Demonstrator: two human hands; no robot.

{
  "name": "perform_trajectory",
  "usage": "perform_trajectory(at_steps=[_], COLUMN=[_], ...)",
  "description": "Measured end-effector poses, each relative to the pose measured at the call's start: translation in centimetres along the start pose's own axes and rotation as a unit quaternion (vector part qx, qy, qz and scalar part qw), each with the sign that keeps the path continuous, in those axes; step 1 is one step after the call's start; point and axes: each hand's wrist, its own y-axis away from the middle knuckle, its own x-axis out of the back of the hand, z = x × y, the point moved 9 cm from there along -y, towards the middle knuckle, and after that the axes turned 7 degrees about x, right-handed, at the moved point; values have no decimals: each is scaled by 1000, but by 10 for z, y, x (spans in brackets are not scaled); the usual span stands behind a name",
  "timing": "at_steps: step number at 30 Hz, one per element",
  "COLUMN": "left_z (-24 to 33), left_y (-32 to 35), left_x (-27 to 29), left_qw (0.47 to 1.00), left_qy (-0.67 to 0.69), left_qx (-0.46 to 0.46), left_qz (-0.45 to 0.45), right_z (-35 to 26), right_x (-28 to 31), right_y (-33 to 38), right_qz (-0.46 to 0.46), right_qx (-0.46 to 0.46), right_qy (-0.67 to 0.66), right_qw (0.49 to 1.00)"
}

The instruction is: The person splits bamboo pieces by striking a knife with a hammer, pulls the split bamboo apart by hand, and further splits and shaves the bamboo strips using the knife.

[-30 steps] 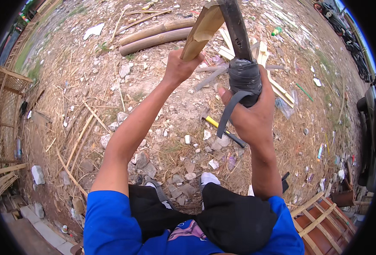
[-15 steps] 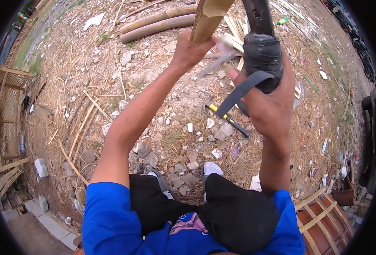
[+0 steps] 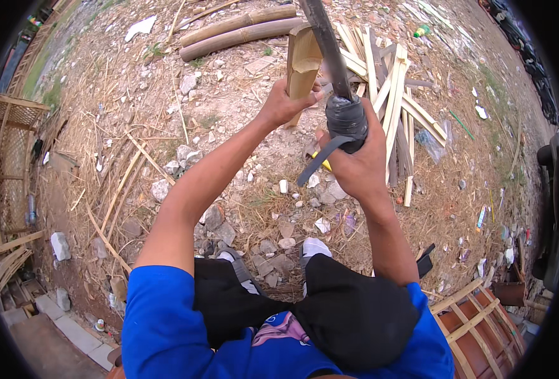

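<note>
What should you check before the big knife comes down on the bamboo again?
1. Right hand wrapped tight round the taped handle of the blade: ok.
2. Left hand holding the bamboo piece steady: ok, it grips the lower part.
3. Left fingers clear of the blade: not ok, they sit right beside it.
4. Blade edge lined up on the bamboo top: cannot tell, the blade crosses in front of it.
5. Loose strap end out of the way: not ok, it dangles below the handle.
6. Knees and shoe away from the blade: ok, they are well below the hands.
</note>
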Motion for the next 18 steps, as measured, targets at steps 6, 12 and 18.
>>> perform_trajectory(at_steps=[6, 12, 18], left_z=[33, 102, -16], left_y=[-19, -29, -2], left_x=[8, 0, 32], left_qw=[994, 995, 997], left_qy=[-6, -24, -62], left_qx=[-53, -87, -34], left_qz=[92, 39, 13], right_z=[-23, -65, 8], right_x=[11, 33, 2], right_y=[-11, -21, -11], right_qz=[17, 31, -2], right_qx=[17, 81, 52], right_qy=[-14, 10, 4], right_qw=[1000, 996, 999])
